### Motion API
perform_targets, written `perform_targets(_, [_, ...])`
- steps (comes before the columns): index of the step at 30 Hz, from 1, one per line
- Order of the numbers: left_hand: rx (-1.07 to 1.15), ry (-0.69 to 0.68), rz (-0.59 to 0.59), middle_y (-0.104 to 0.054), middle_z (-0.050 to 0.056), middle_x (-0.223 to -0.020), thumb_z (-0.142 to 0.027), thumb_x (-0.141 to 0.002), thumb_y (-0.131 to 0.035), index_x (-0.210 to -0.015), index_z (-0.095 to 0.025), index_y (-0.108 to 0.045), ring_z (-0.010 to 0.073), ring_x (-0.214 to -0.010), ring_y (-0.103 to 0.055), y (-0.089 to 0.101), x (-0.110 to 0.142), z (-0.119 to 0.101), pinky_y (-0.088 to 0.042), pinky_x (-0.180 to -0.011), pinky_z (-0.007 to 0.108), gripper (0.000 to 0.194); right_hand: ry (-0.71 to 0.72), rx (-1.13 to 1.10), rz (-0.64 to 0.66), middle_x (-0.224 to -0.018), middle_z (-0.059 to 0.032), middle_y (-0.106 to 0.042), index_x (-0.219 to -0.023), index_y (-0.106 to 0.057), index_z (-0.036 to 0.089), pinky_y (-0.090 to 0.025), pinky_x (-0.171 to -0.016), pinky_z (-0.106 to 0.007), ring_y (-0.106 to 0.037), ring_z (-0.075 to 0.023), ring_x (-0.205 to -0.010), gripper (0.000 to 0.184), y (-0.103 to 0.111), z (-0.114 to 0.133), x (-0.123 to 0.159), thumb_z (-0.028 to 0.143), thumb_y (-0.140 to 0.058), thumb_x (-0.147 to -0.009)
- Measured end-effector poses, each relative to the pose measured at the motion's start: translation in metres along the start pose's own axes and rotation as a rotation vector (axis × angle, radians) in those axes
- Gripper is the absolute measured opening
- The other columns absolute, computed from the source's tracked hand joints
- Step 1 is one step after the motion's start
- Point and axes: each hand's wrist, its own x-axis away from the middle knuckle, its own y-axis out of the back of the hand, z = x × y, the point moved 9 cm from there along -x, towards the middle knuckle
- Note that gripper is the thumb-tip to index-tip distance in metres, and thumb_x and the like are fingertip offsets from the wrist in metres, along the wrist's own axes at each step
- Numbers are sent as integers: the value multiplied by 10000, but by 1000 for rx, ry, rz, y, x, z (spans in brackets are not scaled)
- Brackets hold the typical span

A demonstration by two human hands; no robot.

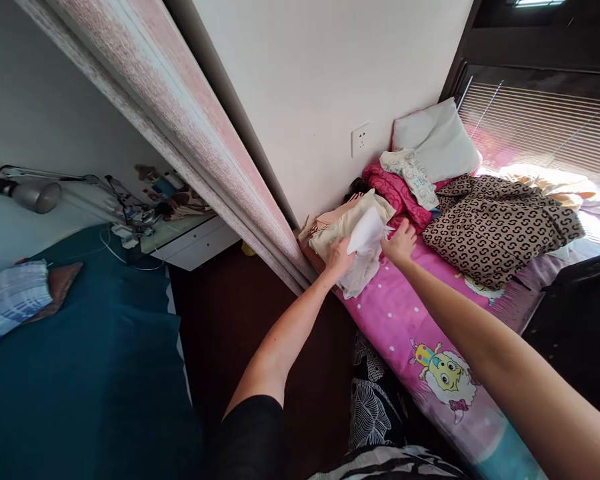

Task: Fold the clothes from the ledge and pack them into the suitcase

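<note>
My left hand is closed on the near edge of a smooth white cloth, which looks folded. Just right of the cloth is my right hand, its fingers bent but apart; whether its thumb touches the cloth's edge I cannot make out. Both hands are above a pile of cream and beige folded clothes at the wall end of a pink cartoon-print mattress. Behind the pile, a small white printed garment lies over a crimson quilted bundle.
A brown patterned garment and a pale pillow lie to the right, near the window blinds. Left of the pile hangs a pink curtain. Farther left are a white drawer unit, a desk lamp and a teal-covered bed.
</note>
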Motion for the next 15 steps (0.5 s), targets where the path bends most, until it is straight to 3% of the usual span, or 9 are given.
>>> perform_targets(3, [-51, -239, 67, -768, 153, -1190, -162, -985, -609, -1319, -203, -701, 323, -1119, -736, 7, 16, -49, -549, -939, 385, 349, 514, 615, 243, -1730, -173, -356, -1515, -604, 266, -283, -1247, -668, -180, -465, -1621, 796, -2, 55, 17, 177, -803, -750])
perform_targets(5, [-86, -349, 146, -779, 137, -1141, -155, -1002, -559, -1356, -227, -685, 313, -1072, -749, 13, 30, -78, -546, -918, 375, 382, 729, 895, 405, -1751, -145, -338, -1352, -734, 254, -274, -1209, -700, -154, -490, -1619, 612, -5, 75, 32, 146, -784, -751])
perform_targets(7, [-160, -422, 190, -780, 134, -1145, -159, -1016, -528, -1388, -241, -669, 308, -1042, -759, 24, 46, -99, -543, -898, 368, 407, 754, 975, 456, -1659, -147, -489, -1124, -806, 216, -311, -1187, -658, -249, -479, -1587, 354, 9, 89, 38, 168, -769, -775])
perform_targets(10, [-278, -446, 197, -785, 150, -1123, -145, -1007, -519, -1402, -231, -665, 324, -1037, -767, 51, 66, -112, -544, -890, 374, 430, 646, 861, 538, -1172, -130, -763, -878, -780, 202, -452, -1079, -489, -587, -378, -1304, 104, 45, 103, 52, 235, -772, -779])
perform_targets(12, [-280, -406, 186, -792, 148, -1068, -149, -973, -591, -1363, -227, -691, 332, -1042, -768, 71, 75, -111, -547, -908, 377, 410, 586, 686, 591, -850, -68, -726, -811, -742, 214, -516, -915, -376, -678, -275, -986, 48, 76, 114, 75, 256, -757, -794])
perform_targets(15, [-182, -368, 189, -797, 102, -971, -148, -847, -755, -1202, -240, -764, 330, -1034, -765, 93, 82, -114, -555, -919, 361, 366, 588, 523, 512, -717, -4, -644, -837, -723, 224, -518, -760, -313, -613, -185, -735, 54, 145, 139, 122, 208, -734, -787])
